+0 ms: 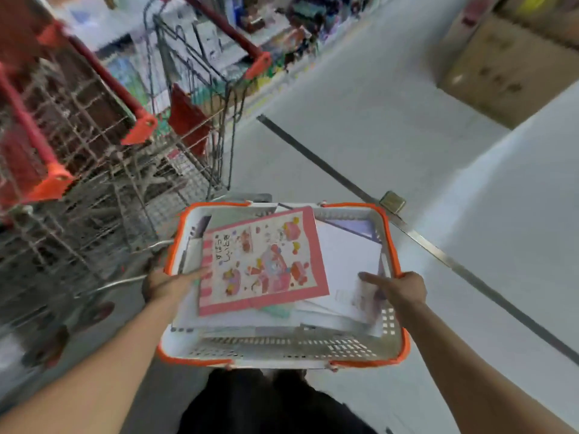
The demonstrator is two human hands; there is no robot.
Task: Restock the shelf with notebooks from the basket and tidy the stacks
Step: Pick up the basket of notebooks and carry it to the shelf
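A white plastic basket with an orange rim (282,346) is held in front of me over the floor. My left hand (166,286) grips its left rim, thumb lying inside on the notebooks. My right hand (401,291) grips the right rim, thumb pointing inward over the paper. A pink notebook with cartoon cakes (261,261) lies on top of several white and pale purple notebooks (347,264) inside. Shelves with colourful stationery (282,42) run along the far left, blurred.
Metal shopping carts with red handles (103,145) stand nested at the left, close to the basket. A cardboard box (501,67) sits at the upper right. A dark floor strip with a metal plate (391,202) crosses the grey floor diagonally.
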